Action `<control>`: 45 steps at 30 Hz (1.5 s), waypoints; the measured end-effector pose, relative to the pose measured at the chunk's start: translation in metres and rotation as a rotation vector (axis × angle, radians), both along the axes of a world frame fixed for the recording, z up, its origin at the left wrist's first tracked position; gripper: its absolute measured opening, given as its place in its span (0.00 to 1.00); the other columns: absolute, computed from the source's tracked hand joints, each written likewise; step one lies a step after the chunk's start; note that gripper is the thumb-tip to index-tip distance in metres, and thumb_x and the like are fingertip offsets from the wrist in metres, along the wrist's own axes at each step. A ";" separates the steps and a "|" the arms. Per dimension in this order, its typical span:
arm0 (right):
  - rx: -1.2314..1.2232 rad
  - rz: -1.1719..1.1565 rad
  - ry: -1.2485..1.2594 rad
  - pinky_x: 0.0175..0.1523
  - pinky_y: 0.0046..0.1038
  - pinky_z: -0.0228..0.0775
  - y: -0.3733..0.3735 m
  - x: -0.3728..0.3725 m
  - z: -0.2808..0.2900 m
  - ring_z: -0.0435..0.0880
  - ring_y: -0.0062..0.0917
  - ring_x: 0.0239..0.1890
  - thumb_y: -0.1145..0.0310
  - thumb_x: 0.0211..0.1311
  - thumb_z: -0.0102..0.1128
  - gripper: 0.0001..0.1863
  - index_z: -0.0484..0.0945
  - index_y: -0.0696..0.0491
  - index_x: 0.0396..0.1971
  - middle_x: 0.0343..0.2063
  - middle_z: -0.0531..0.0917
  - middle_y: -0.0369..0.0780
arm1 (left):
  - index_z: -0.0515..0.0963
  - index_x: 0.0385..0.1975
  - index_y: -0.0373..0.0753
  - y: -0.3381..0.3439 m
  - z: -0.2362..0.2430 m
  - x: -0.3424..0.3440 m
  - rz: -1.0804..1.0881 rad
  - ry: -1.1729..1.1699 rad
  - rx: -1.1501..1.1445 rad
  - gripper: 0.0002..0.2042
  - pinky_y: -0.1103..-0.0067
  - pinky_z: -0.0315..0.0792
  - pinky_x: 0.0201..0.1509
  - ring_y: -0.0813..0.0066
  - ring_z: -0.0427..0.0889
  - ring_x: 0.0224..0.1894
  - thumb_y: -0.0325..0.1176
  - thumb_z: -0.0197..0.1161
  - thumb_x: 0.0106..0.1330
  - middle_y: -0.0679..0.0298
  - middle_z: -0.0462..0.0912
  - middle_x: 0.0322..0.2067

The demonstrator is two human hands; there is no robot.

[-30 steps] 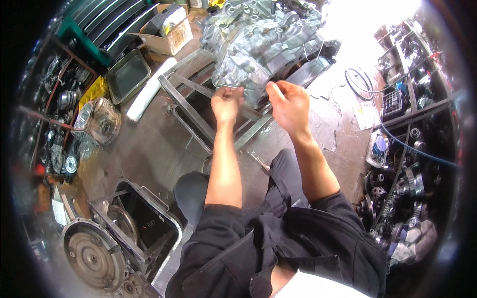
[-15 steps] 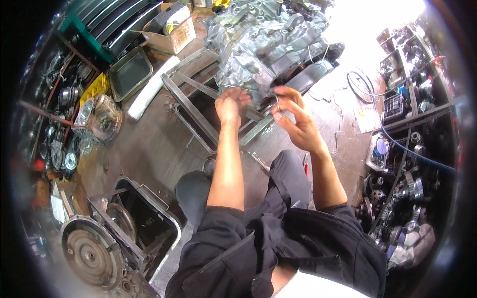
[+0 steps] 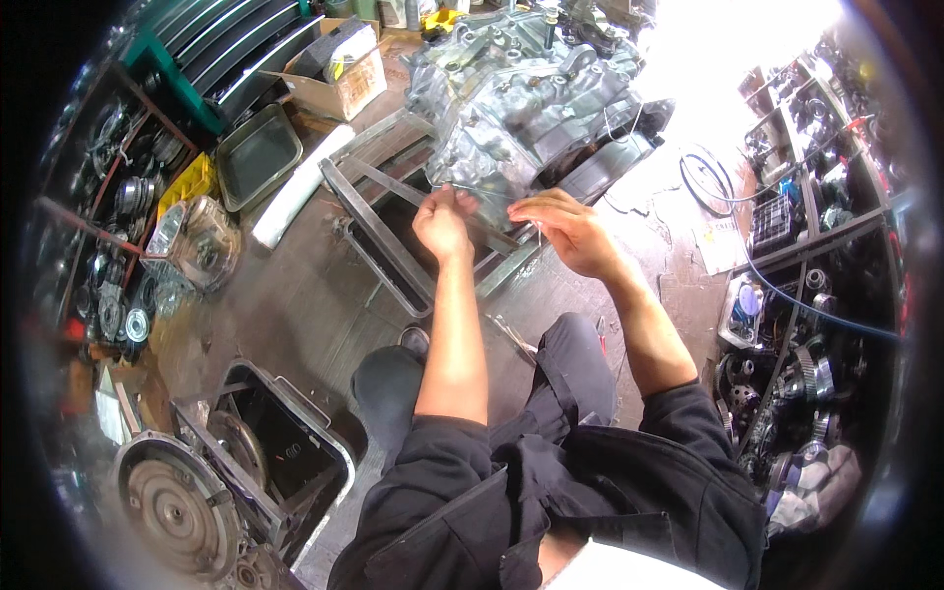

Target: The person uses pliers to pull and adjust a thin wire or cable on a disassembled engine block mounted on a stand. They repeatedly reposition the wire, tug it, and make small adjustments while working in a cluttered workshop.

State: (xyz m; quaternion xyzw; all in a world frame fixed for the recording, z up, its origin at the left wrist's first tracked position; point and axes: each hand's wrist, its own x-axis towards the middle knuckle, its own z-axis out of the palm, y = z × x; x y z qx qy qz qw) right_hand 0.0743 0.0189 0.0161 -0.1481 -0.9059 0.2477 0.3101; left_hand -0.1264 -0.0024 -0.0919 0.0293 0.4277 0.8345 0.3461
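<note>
Somewhat blurred, left fingers (image 3: 463,203) near metal casing (image 3: 516,110)

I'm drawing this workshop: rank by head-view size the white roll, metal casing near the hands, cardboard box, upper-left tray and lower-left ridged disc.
1. Metal casing
2. Ridged disc
3. Cardboard box and tray: too alike to rank
4. White roll

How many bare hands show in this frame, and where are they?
2: the left hand by the near edge of the large metal housing, and the right hand a little further right. No others are visible.
</note>
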 end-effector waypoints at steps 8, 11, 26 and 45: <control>-0.102 0.236 -0.046 0.49 0.31 0.78 0.012 -0.007 0.008 0.85 0.37 0.45 0.74 0.66 0.65 0.05 0.83 0.59 0.38 0.40 0.86 0.44 | 0.76 0.34 0.31 0.003 0.001 -0.004 -0.003 -0.131 -0.002 0.09 0.71 0.84 0.34 0.68 0.84 0.26 0.30 0.64 0.73 0.58 0.82 0.27; -0.080 0.255 -0.076 0.34 0.35 0.71 0.012 -0.019 0.004 0.80 0.38 0.30 0.74 0.66 0.65 0.06 0.80 0.60 0.30 0.27 0.80 0.45 | 0.76 0.34 0.32 0.007 -0.007 -0.001 0.028 -0.106 0.107 0.09 0.71 0.84 0.34 0.69 0.83 0.26 0.31 0.64 0.73 0.59 0.82 0.27; 0.275 0.103 -0.144 0.34 0.41 0.71 0.000 -0.018 -0.001 0.78 0.43 0.27 0.76 0.55 0.65 0.10 0.72 0.55 0.20 0.21 0.76 0.43 | 0.76 0.35 0.30 0.012 -0.021 -0.002 0.039 -0.034 0.205 0.07 0.70 0.82 0.34 0.68 0.83 0.26 0.28 0.62 0.74 0.57 0.83 0.26; 0.202 0.030 0.083 0.30 0.40 0.61 -0.021 -0.006 -0.061 0.70 0.39 0.24 0.82 0.53 0.66 0.18 0.64 0.55 0.16 0.18 0.69 0.41 | 0.83 0.34 0.28 -0.001 0.004 0.028 -0.037 0.102 -0.101 0.05 0.77 0.80 0.34 0.70 0.86 0.26 0.24 0.65 0.66 0.58 0.86 0.26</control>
